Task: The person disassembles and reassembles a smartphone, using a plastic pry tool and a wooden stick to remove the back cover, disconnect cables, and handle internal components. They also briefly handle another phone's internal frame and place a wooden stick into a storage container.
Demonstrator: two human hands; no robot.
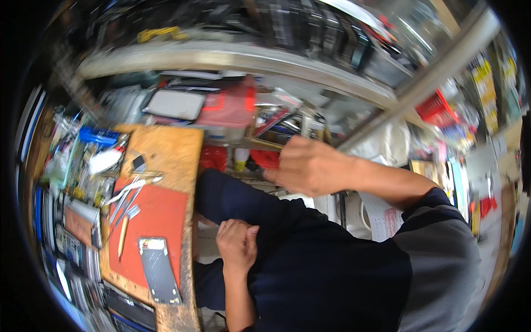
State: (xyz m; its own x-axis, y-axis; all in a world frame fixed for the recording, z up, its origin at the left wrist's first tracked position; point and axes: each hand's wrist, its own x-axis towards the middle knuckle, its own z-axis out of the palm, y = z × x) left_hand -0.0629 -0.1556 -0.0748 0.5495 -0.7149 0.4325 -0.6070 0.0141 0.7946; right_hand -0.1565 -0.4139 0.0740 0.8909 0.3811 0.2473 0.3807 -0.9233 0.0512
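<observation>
My left hand (237, 243) rests close against my dark clothing, beside the workbench's right edge. Its fingers are curled in, and nothing shows in them. My right hand (311, 166) is raised in front of an open box of small tools and parts (285, 123). It is blurred, with the fingers bent away from view, so I cannot see whether it holds anything. On the bench's orange mat (166, 213) lies a phone with its screen side bare (159, 268). Near it are a wooden-handled tool (123, 237), several tweezers (128, 199) and a white-handled tool (130, 189).
The worn wooden bench (188, 145) stands at left, with stacked phone parts (80, 221) along its far side. A shelf beam (232, 58) crosses above. A red lidded case (229, 102) sits behind, and a red basket (436, 108) is at right.
</observation>
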